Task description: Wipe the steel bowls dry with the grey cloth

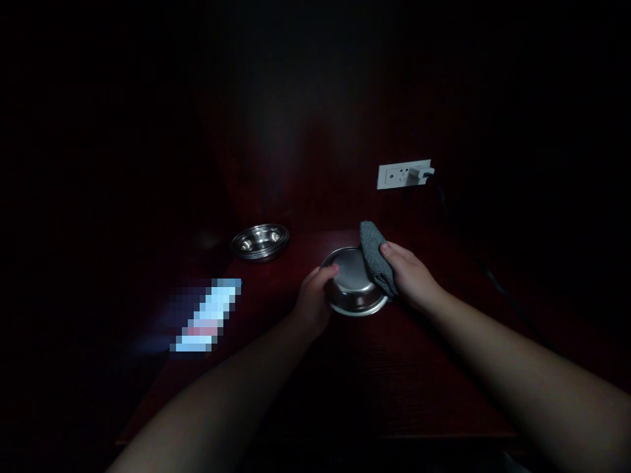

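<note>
A steel bowl (pixel 352 286) is held tilted just above a dark red wooden table (pixel 305 381), its underside facing me. My left hand (pixel 315 299) grips the bowl's left rim, fingers curled round it. My right hand (pixel 409 276) is closed on a grey cloth (pixel 377 259), which it presses against the bowl's right side. The scene is very dark.
A second steel bowl (pixel 260 241) stands upright at the table's back left. A bright blurred rectangle (pixel 210 315) lies to the left. On the back wall a white socket strip (pixel 404 174) has a plug in it, its black cable (pixel 473 256) running down the right.
</note>
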`<state>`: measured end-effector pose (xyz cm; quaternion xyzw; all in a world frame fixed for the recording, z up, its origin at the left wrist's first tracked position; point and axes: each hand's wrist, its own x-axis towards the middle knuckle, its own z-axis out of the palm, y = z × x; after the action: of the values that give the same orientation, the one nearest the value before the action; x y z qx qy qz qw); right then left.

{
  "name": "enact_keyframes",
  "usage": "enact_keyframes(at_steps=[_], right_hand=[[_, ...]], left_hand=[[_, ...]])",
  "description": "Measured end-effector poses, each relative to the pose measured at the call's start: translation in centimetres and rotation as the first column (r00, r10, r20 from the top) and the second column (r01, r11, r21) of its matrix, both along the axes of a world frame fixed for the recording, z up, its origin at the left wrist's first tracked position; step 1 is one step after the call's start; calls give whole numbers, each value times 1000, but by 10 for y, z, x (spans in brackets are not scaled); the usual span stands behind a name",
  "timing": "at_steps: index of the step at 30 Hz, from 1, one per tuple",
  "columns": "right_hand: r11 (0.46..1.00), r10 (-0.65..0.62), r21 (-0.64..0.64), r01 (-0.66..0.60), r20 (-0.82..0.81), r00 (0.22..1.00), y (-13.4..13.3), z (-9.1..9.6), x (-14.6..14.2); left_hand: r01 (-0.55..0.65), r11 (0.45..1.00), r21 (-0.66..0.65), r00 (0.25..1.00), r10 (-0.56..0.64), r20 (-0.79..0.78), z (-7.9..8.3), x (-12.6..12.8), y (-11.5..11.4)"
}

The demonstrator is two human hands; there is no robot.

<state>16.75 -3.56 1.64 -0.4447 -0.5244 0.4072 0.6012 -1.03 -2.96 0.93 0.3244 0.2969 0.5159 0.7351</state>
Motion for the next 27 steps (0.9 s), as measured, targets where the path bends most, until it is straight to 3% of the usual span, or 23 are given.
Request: enact_keyframes(at_steps=[6, 12, 17, 19, 24, 27], right_hand=[[993, -114, -4, 115, 77, 990, 2, -1, 0], [988, -136, -51, 143, 121, 983, 5, -8, 1], [975, -171, -130, 182, 86, 981, 9, -21, 1], [980, -138, -136, 145, 60, 989, 9, -24, 1], [988, 91, -130, -80, 83, 992, 2, -17, -3], [987, 126, -117, -113, 108, 986, -2, -10, -6]], left_hand=[[-30, 999, -27, 996, 32, 85, 8, -1, 6], [66, 998, -19, 991, -64, 120, 12, -2, 3], [73, 997, -28, 989, -69, 130, 12, -2, 2], [76, 997, -28, 989, -72, 126, 12, -2, 2], [118, 992, -38, 991, -115, 72, 10, 0, 1], [106, 994, -21, 992, -104, 73, 10, 0, 0]])
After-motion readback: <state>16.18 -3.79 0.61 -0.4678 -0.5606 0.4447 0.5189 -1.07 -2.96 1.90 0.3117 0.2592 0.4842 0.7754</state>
